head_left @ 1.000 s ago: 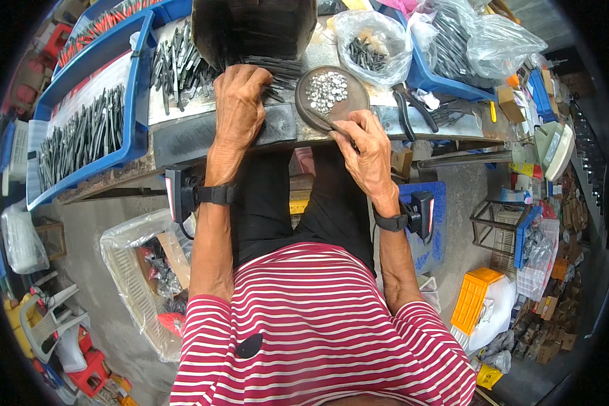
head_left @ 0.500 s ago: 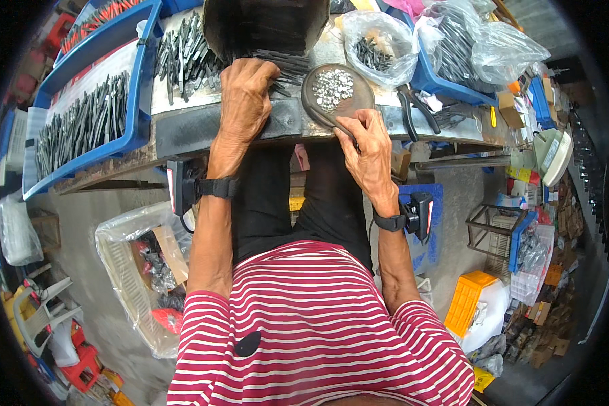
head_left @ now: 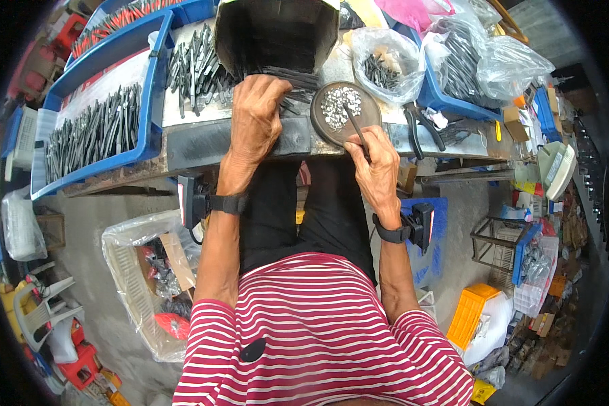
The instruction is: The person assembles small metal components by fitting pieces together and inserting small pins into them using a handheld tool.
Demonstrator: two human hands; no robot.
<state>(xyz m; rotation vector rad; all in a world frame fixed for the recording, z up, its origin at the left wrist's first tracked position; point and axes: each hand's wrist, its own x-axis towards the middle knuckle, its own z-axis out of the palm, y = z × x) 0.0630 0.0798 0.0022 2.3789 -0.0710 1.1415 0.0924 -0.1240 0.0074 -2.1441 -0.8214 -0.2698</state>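
Note:
My right hand point(head_left: 373, 162) pinches a thin dark stick point(head_left: 356, 125) whose tip reaches into a heap of small silvery pieces point(head_left: 336, 105). These lie in a round brown dish point(head_left: 326, 131) at the bench's front edge. My left hand point(head_left: 257, 118) is closed, its fingers curled down at a pile of thin dark strips point(head_left: 287, 77); what it grips is hidden behind the knuckles. Just behind it an open dark box point(head_left: 274, 34) lies with its mouth towards me, and some strips stick out of it.
Left of me stands a blue tray point(head_left: 151, 111) full of dark strips point(head_left: 98, 128), with more strips point(head_left: 195, 68) loose beside it. To the right are a clear bag point(head_left: 413, 68) of small dark parts, black-handled pliers point(head_left: 413, 132) and a blue bin point(head_left: 446, 103). A lined crate point(head_left: 125, 271) sits on the floor.
The stick in my right hand now slants into the silvery pieces; before, that hand was at the dish's rim. My left hand stays closed at the strips. The whole view has shifted slightly.

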